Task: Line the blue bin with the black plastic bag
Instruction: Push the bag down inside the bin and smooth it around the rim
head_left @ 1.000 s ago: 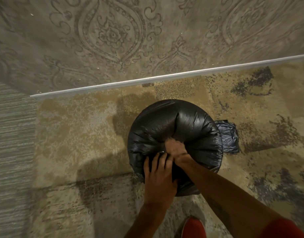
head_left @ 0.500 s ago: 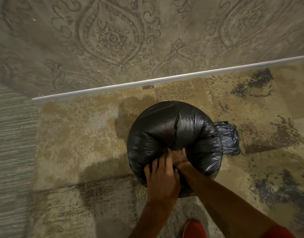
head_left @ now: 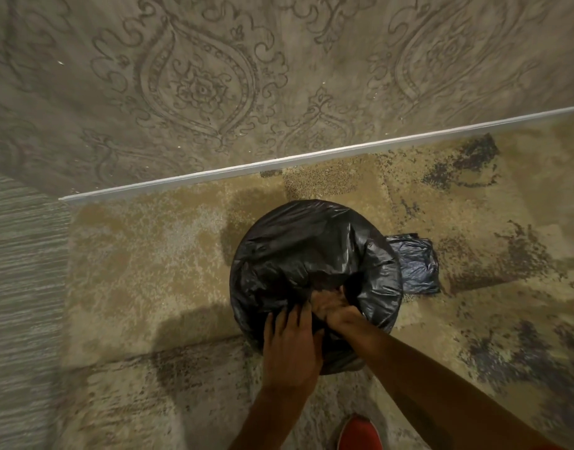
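The black plastic bag [head_left: 305, 251] covers a round bin standing on the carpet; the bin's blue wall is fully hidden under the plastic. The bag's top sags inward with a hollow near its front. My left hand [head_left: 290, 349] lies flat on the near rim, fingers spread and pressing the plastic against it. My right hand [head_left: 331, 306] reaches into the hollow, its fingers curled around a fold of bag.
A folded bundle of dark bags [head_left: 415, 264] lies on the carpet just right of the bin. A patterned wall with a white baseboard [head_left: 279, 162] runs behind. A red shoe [head_left: 360, 433] shows at the bottom edge.
The puffed-up bag has deflated and sunk inward. My right hand has drawn back toward the near rim, deeper in the plastic; my left hand has stayed on the rim.
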A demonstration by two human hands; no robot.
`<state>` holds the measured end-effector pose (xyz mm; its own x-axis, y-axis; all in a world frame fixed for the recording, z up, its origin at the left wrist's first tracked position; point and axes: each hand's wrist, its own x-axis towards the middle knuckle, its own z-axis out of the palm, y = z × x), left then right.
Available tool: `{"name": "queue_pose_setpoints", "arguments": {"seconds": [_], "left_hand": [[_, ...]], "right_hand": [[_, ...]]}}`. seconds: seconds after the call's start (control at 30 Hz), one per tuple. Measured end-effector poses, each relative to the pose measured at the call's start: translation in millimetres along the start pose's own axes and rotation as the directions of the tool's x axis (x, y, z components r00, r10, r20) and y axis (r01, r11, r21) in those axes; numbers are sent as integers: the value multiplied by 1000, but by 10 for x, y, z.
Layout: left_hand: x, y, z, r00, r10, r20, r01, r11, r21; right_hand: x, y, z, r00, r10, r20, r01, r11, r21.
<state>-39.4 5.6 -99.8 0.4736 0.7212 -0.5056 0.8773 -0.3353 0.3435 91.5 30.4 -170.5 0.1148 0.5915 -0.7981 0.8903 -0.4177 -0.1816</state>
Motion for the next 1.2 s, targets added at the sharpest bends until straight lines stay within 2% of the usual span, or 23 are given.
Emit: {"name": "queue_pose_setpoints", "arguments": {"seconds": [0.13, 0.2, 0.27, 0.37, 0.43, 0.53, 0.63, 0.73, 0.9, 0.97, 1.07, 1.2], "left_hand": [[-171, 40, -184, 997, 66, -26, -66, 998, -14], [-240, 47, -306, 981, 105, -164, -110, 994, -24], [-225, 16, -372, 940, 148, -307, -157, 988, -7], [68, -10, -440, 977, 150, -149, -148, 989, 26], [340, -28, -459, 990, 132, -48, -130, 991, 40], [670, -49, -432, 991, 130, 10, -130, 974, 183], [874, -110, -391, 996, 85, -7, -80, 957, 279], [995, -169, -356, 995, 98, 22, -99, 935, 339], [1073, -135, -293, 991, 107, 85, -131, 920, 369], [1066, -101, -295, 992, 73, 106, -107, 929, 355], [991, -97, -350, 993, 53, 103, -75, 972, 225], [752, -77, -453, 992, 105, -68, -101, 993, 58]], "right_hand": [[-297, -31, -181, 998, -54, 13, 54, 998, 16], [-426, -105, -302, 998, -56, 22, 56, 998, 22], [-515, -174, -369, 995, -90, -29, 92, 994, 51], [-558, -213, -313, 983, -142, -116, 141, 990, -17], [-530, -214, -206, 980, -174, -99, 161, 979, -127], [-434, -173, -89, 987, -145, -62, 126, 960, -250], [-354, -116, -1, 988, -144, -47, 129, 961, -246], [-325, -54, 91, 986, -152, -68, 132, 962, -239], [-358, -7, 140, 985, -154, -74, 146, 984, -105], [-388, -30, 110, 984, -156, -81, 151, 986, -68], [-479, -86, 47, 981, -159, -110, 146, 982, -118], [-670, -162, -73, 955, -155, -253, 133, 986, -99]]}}
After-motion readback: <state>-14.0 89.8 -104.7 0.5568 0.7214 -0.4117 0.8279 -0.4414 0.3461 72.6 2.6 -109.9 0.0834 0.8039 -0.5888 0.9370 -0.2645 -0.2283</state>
